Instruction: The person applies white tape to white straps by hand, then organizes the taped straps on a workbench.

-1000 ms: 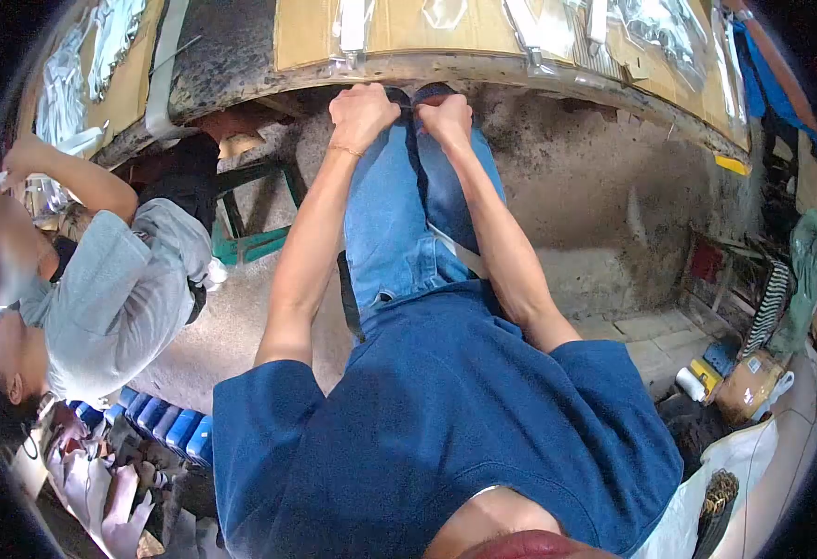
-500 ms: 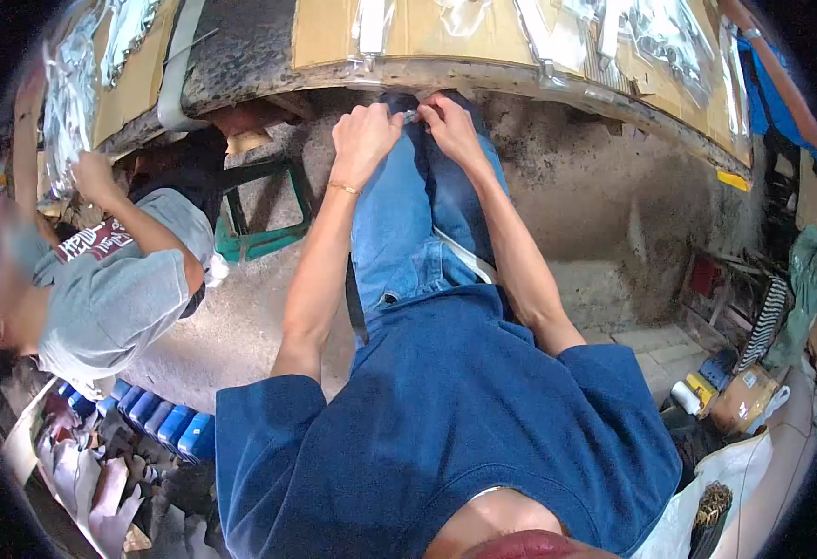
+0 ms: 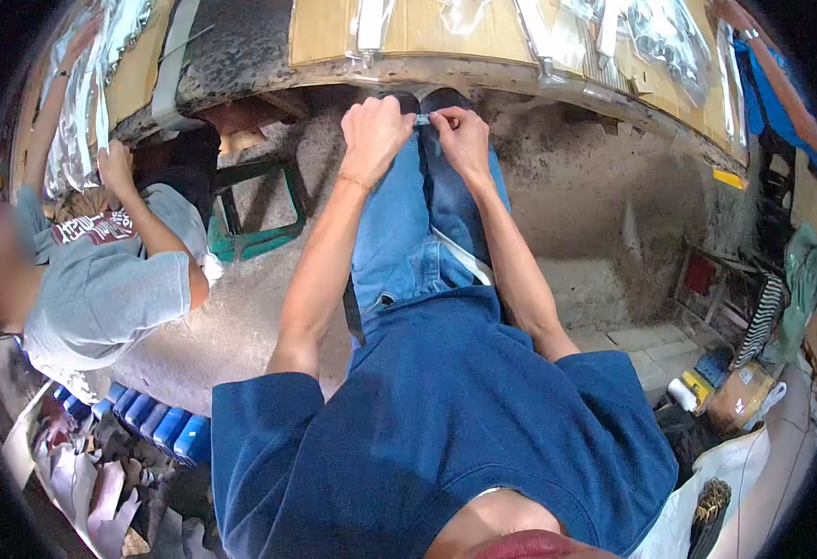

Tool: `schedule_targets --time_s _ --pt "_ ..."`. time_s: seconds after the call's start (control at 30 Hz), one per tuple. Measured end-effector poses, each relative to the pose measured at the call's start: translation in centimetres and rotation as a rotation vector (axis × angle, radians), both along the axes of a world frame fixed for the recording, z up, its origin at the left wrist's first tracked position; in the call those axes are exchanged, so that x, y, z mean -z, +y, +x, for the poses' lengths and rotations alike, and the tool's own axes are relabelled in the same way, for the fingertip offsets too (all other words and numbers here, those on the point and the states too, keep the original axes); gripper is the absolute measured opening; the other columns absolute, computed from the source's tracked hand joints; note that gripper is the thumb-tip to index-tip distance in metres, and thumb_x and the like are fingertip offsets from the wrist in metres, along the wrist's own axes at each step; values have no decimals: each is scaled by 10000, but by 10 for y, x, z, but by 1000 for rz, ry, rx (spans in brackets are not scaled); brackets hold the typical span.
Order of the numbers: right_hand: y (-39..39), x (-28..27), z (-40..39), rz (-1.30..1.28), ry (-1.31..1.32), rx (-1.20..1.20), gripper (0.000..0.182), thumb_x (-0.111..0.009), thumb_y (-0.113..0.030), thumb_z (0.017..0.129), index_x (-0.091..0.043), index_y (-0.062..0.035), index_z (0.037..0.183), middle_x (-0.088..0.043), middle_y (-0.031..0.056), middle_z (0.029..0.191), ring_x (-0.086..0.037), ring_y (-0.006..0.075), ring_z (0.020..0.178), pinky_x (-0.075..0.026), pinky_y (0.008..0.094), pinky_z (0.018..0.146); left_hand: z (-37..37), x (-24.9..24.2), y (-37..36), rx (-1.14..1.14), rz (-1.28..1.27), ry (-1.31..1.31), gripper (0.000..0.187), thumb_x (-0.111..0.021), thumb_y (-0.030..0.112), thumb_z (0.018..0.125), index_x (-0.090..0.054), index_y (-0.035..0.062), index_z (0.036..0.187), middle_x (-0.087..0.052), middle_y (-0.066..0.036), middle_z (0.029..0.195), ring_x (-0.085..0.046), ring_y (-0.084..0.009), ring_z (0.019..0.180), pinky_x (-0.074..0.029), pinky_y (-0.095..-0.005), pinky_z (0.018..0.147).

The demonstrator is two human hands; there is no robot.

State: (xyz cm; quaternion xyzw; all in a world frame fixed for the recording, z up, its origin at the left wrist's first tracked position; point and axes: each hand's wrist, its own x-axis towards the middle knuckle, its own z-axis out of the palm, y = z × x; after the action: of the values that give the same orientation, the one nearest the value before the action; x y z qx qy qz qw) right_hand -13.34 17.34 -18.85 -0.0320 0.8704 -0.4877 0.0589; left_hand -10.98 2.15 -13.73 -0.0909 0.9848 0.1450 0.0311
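Observation:
A small shiny, pale blue-grey piece (image 3: 422,119) spans the gap between my hands, over my knees and just short of the bench edge. Its kind is too small to make out. Closed fingers of my left hand (image 3: 374,135) grip its left end. On the other end, my right hand (image 3: 462,140) pinches with thumb and fingers. Beyond both hands is the bench (image 3: 408,70), where cardboard (image 3: 455,47) carries clear plastic and white strips (image 3: 371,26).
On the left, a person in a grey shirt (image 3: 115,289) reaches toward plastic-wrapped strips (image 3: 71,149). A green stool frame (image 3: 258,244) stands between us. Blue containers (image 3: 174,429) and scraps (image 3: 110,494) lie lower left. Boxes (image 3: 742,391) sit at right.
Both my hands have shifted slightly right, and the piece between them shows more. The person on the left has moved one arm further up along the bench.

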Motion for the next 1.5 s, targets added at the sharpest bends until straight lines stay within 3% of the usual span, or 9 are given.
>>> schedule_targets --time_s 0.13,0.33,0.67,0.87,0.97,1.13,1.37,1.5 --pt "-3 19 4 29 143 0 198 -712 -221 818 -743 -28 848 -642 206 774 -636 336 762 -499 423 715 11 11 3 13 -40 64 343 -701 383 806 -717 43 765 -679 -215 751 -680 -377 730 -535 -472 683" --pt "-5 32 2 80 116 2 186 -714 -209 809 -742 -27 837 -624 219 796 -614 376 796 -482 457 745 12 23 7 -1 -104 95 320 -696 369 817 -713 59 739 -680 -186 717 -677 -355 688 -512 -455 716" --pt "-6 16 0 116 111 -7 177 -708 -187 805 -740 -14 824 -655 229 807 -626 388 810 -492 462 757 8 19 6 -78 -52 27 349 -696 406 816 -742 60 814 -692 -190 748 -686 -361 725 -534 -455 711" --pt "-11 23 -6 7 -23 48 205 -703 -196 793 -740 1 838 -679 242 799 -661 395 791 -516 451 759 -3 18 2 -98 -38 -30 368 -709 414 796 -742 49 822 -697 -210 790 -694 -374 775 -551 -455 718" --pt "-11 23 -6 144 38 22 219 -703 -221 802 -751 -22 880 -696 209 774 -684 327 729 -529 397 698 -5 18 2 -59 -54 -15 356 -713 401 786 -740 47 817 -698 -212 800 -695 -377 783 -553 -448 719" --pt "-13 8 -7 126 -100 16 221 -692 -210 796 -749 -8 868 -696 237 829 -692 363 810 -529 416 764 -9 16 1 -65 -44 -68 351 -716 390 776 -737 45 837 -701 -208 808 -696 -378 790 -554 -449 733" --pt "-11 22 -4 165 -7 -14 236 -691 -219 793 -747 -5 874 -695 233 830 -683 364 827 -522 417 782 -9 15 1 -48 -55 -99 358 -700 405 795 -746 55 856 -705 -208 832 -694 -384 796 -554 -451 738" --pt "-9 24 0 76 98 23 201 -706 -204 799 -732 -7 833 -660 235 825 -626 388 845 -487 463 782 2 20 1 -61 -50 -77 354 -680 412 819 -753 70 875 -704 -203 815 -695 -376 776 -553 -453 731"
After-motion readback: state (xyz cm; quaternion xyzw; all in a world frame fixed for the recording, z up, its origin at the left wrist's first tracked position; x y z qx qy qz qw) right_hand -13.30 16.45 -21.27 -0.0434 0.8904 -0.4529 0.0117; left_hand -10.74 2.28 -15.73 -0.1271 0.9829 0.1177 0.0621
